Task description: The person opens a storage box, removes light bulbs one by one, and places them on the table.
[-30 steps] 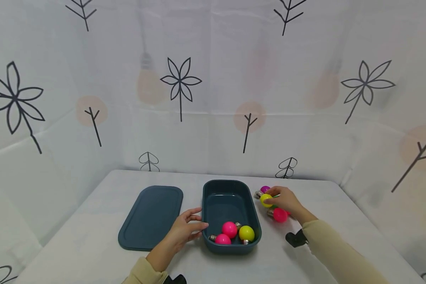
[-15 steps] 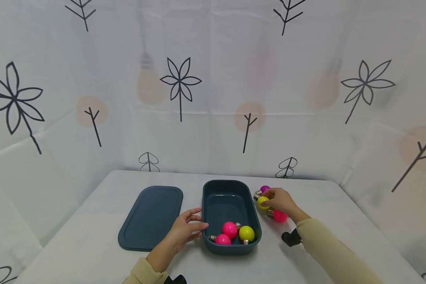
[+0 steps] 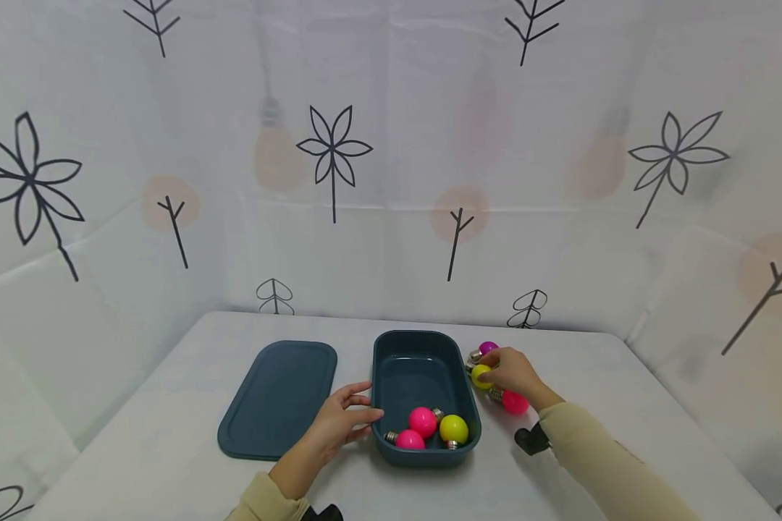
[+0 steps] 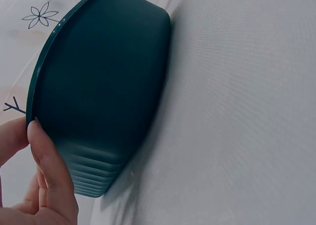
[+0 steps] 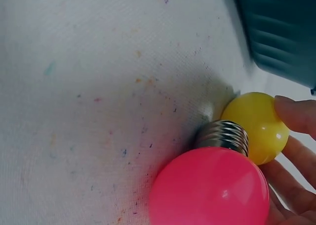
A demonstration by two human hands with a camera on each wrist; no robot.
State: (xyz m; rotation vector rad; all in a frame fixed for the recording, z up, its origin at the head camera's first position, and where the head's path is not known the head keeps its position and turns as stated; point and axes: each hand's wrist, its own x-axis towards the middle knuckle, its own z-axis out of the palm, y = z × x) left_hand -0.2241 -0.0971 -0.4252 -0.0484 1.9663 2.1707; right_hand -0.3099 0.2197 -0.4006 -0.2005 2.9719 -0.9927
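A dark teal box [image 3: 423, 457] stands on the table, holding two pink light bulbs and a yellow one at its near end. My left hand [image 3: 342, 416] pinches the box's left rim between thumb and finger, as the left wrist view shows. To the right of the box, my right hand [image 3: 515, 373] has its thumb and fingers around a yellow light bulb [image 5: 261, 126]. Close by that hand lie a pink-red bulb [image 5: 210, 190] with a metal screw base and a purple bulb [image 3: 488, 348]. The hand hides part of this group.
A flat dark teal lid [image 3: 279, 398] lies on the white table [image 3: 169, 427] to the left of the box. Behind the table hangs a white cloth [image 3: 391, 239] printed with plants and bulbs.
My right hand has shifted slightly left and nearer, and the yellow bulb has moved with it toward the box. My left hand has stayed at the rim.
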